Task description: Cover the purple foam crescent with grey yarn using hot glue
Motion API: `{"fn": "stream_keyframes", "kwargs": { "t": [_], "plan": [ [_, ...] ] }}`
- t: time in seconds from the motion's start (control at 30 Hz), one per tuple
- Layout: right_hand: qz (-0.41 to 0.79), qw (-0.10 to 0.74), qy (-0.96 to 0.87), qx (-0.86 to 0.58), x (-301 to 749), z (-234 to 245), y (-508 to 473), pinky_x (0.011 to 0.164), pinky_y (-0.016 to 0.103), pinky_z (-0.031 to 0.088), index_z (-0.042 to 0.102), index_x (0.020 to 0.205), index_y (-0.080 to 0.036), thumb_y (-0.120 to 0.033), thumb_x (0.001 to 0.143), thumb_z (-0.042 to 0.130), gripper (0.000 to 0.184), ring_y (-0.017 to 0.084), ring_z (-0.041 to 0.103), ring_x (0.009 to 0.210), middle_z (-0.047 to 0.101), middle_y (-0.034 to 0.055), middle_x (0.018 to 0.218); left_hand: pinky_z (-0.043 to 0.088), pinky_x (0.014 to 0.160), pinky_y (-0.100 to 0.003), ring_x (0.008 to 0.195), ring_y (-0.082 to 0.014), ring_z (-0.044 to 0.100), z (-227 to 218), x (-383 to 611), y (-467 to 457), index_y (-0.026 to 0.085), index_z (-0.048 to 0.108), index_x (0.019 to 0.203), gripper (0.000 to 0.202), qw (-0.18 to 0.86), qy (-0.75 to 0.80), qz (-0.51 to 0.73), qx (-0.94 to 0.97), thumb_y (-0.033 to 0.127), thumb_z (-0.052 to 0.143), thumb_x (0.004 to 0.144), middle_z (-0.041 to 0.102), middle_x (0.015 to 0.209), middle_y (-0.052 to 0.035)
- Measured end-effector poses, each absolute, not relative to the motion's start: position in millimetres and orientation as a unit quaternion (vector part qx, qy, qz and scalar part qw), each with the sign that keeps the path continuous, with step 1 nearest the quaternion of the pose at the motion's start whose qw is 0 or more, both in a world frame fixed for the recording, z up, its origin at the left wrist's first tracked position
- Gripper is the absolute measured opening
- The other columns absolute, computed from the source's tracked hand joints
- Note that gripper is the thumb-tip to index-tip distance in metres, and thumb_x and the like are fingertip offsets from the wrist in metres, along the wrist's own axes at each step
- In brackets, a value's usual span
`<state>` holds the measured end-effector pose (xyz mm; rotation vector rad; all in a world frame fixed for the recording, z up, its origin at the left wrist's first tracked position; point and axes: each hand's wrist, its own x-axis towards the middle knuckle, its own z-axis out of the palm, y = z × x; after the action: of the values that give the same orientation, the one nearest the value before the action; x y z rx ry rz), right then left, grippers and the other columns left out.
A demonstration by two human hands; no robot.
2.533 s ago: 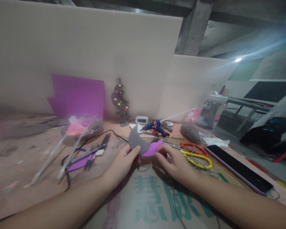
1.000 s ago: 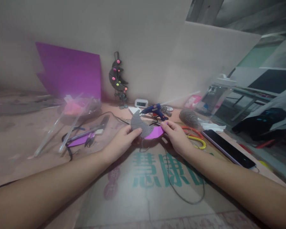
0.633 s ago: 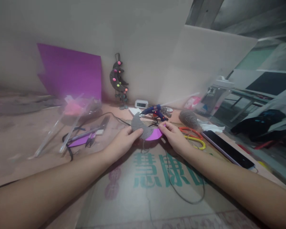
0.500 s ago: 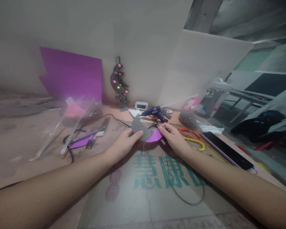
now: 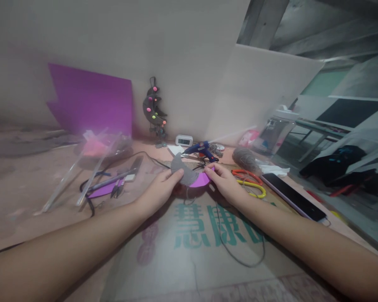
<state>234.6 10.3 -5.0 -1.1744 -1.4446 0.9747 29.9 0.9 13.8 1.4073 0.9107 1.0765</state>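
Between my two hands is a purple paper crescent [image 5: 200, 180], its left and middle part wrapped in grey yarn [image 5: 183, 171]. My left hand [image 5: 164, 184] pinches the wrapped part, thumb on top. At the bare purple tip, my right hand [image 5: 223, 180] has its thumb and fingers closed on the crescent. A loose strand of yarn [image 5: 255, 266] loops down from near my right hand over the printed cardboard [image 5: 164, 277]. Just behind the crescent lies a blue hot glue gun [image 5: 200, 147].
Scissors with orange and yellow handles [image 5: 256, 193], a phone [image 5: 294, 197] and a yarn ball [image 5: 244, 157] lie to the right. A decorated crescent [image 5: 151, 110] hangs by the wall near a small clock [image 5: 184, 140]. Purple sheets [image 5: 97, 100], pens and clear sticks [image 5: 61, 184] are left.
The whole view has shifted slightly, so most things appear a little further left. Both hands keep their hold on the crescent, with little other visible change.
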Motion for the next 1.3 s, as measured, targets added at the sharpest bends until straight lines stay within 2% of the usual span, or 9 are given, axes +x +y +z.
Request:
{"fn": "stream_keyframes", "kwargs": {
  "t": [0.17, 0.3, 0.47, 0.63, 0.77, 0.87, 1.0, 1.2, 1.3],
  "plan": [
    [0.351, 0.529, -0.602, -0.484, 244, 0, 20, 0.057, 0.023, 0.043, 0.054, 0.096, -0.021, -0.048, 0.081, 0.059, 0.031, 0.011, 0.05, 0.062, 0.053, -0.0043, 0.073, 0.035, 0.053, -0.023, 0.053, -0.0121, 0.047, 11, 30, 2, 0.016, 0.057, 0.062, 0.031, 0.553, 0.362, 0.465, 0.589, 0.039, 0.055, 0.083, 0.056, 0.053, 0.0021],
    [0.223, 0.519, -0.634, -0.529, 268, 5, 36, 0.061, 0.026, 0.043, 0.052, 0.086, -0.02, -0.042, 0.077, 0.061, 0.025, 0.012, 0.05, 0.061, 0.052, -0.0042, 0.07, 0.035, 0.055, -0.022, 0.054, -0.0117, 0.047, 3, 29, 7, 0.016, 0.055, 0.062, 0.032, 0.56, 0.344, 0.459, 0.598, 0.039, 0.055, 0.084, 0.055, 0.052, 0.003],
    [0.134, 0.489, -0.656, -0.559, 291, 13, 46, 0.078, 0.032, 0.048, 0.058, 0.094, -0.019, -0.04, 0.079, 0.059, 0.027, 0.017, 0.059, 0.08, 0.064, 0.0042, 0.091, 0.037, 0.06, -0.023, 0.059, -0.0122, 0.049, 0, 29, 9, 0.016, 0.058, 0.068, 0.029, 0.567, 0.334, 0.456, 0.599, 0.04, 0.055, 0.085, 0.055, 0.058, 0.0041],
    [0.112, 0.389, -0.679, -0.613, 297, 20, 64, 0.086, 0.037, 0.051, 0.052, 0.128, -0.016, -0.034, 0.078, 0.062, 0.054, 0.025, 0.063, 0.101, 0.062, 0.0133, 0.123, 0.039, 0.063, -0.023, 0.063, -0.0132, 0.052, 2, 30, 7, 0.015, 0.063, 0.077, 0.025, 0.564, 0.323, 0.454, 0.61, 0.037, 0.054, 0.086, 0.06, 0.065, 0.0024],
    [0.085, 0.305, -0.706, -0.633, 289, 26, 91, 0.096, 0.038, 0.046, 0.053, 0.131, -0.013, -0.028, 0.078, 0.062, 0.055, 0.027, 0.06, 0.112, 0.059, 0.0147, 0.13, 0.04, 0.063, -0.023, 0.065, -0.0146, 0.055, -1, 30, 8, 0.015, 0.066, 0.082, 0.028, 0.552, 0.321, 0.454, 0.621, 0.039, 0.052, 0.087, 0.063, 0.067, 0.0009],
    [0.098, 0.281, -0.714, -0.633, 281, 27, 109, 0.093, 0.034, 0.048, 0.06, 0.121, -0.013, -0.026, 0.081, 0.06, 0.043, 0.023, 0.064, 0.105, 0.066, 0.0127, 0.121, 0.04, 0.063, -0.023, 0.066, -0.0145, 0.055, -4, 30, 10, 0.016, 0.067, 0.086, 0.029, 0.547, 0.316, 0.454, 0.628, 0.04, 0.052, 0.087, 0.065, 0.07, 0.0003],
    [0.106, 0.249, -0.712, -0.648, 273, 21, 121, 0.077, 0.031, 0.052, 0.068, 0.104, -0.013, -0.03, 0.078, 0.065, 0.031, 0.022, 0.068, 0.083, 0.074, 0.0101, 0.096, 0.04, 0.061, -0.023, 0.067, -0.015, 0.056, -6, 30, 11, 0.016, 0.068, 0.088, 0.031, 0.538, 0.318, 0.45, 0.638, 0.041, 0.052, 0.088, 0.065, 0.071, -0.0008],
    [0.077, 0.266, -0.703, -0.655, 268, 22, 114, 0.073, 0.027, 0.051, 0.062, 0.115, -0.018, -0.031, 0.079, 0.064, 0.038, 0.02, 0.068, 0.079, 0.074, 0.0061, 0.092, 0.042, 0.061, -0.023, 0.069, -0.0153, 0.058, -4, 31, 11, 0.015, 0.068, 0.087, 0.029, 0.542, 0.313, 0.448, 0.639, 0.039, 0.052, 0.087, 0.068, 0.077, -0.0022],
    [0.077, 0.27, -0.691, -0.666, 269, 30, 103, 0.065, 0.026, 0.05, 0.064, 0.107, -0.014, -0.033, 0.08, 0.063, 0.034, 0.02, 0.068, 0.071, 0.074, 0.0072, 0.081, 0.042, 0.061, -0.023, 0.069, -0.0151, 0.058, -4, 31, 10, 0.015, 0.068, 0.086, 0.029, 0.546, 0.321, 0.451, 0.629, 0.04, 0.053, 0.086, 0.069, 0.08, -0.0024]
  ]
}}
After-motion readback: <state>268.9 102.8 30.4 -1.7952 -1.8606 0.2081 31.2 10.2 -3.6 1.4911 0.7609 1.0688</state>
